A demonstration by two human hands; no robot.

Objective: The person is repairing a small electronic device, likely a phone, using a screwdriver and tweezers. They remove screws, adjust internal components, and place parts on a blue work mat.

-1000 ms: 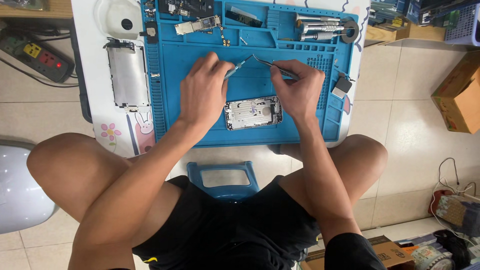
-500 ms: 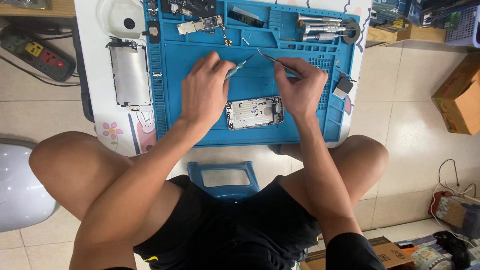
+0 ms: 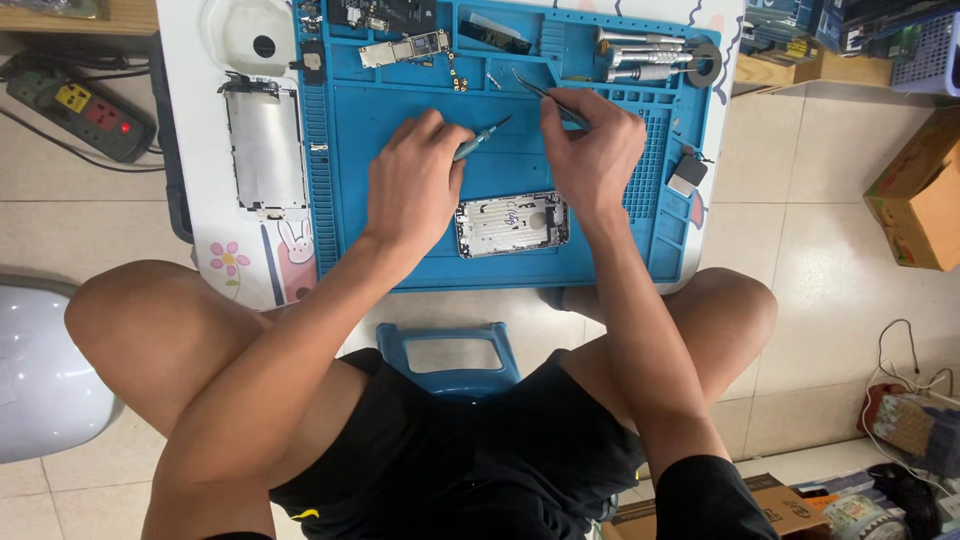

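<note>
Left hand: the left hand (image 3: 412,185) is curled shut around a slim screwdriver (image 3: 480,139) with a blue-grey grip and a dark tip; the tip points up and right over the mat.
Right hand: the right hand (image 3: 592,155) is pinched closed on thin metal tweezers (image 3: 545,92), whose points angle up and left, clear of the mat's upper trays.
Phone shell: an opened phone body (image 3: 513,223), a flat silvery rectangle with small parts inside, lies on the mat just below and between both hands; neither tool touches it.
Mat: a blue rubbery work mat (image 3: 360,150) with ribbed side strips and shallow moulded compartments along its top edge.
Compartments: one holds a narrow circuit board (image 3: 405,48); on the right lie several metal screwdriver handles (image 3: 640,55) and a grey ring (image 3: 705,62).
Screen panel: a shiny rectangular metal-backed panel (image 3: 266,145) lies off the mat's left edge on the white table (image 3: 190,120).
Open room: bare mat shows between the hands and the top compartments, and left of the phone body.
Edges: a power strip (image 3: 80,108) sits on the floor left of the table; cardboard boxes (image 3: 920,190) stand well apart at right.
</note>
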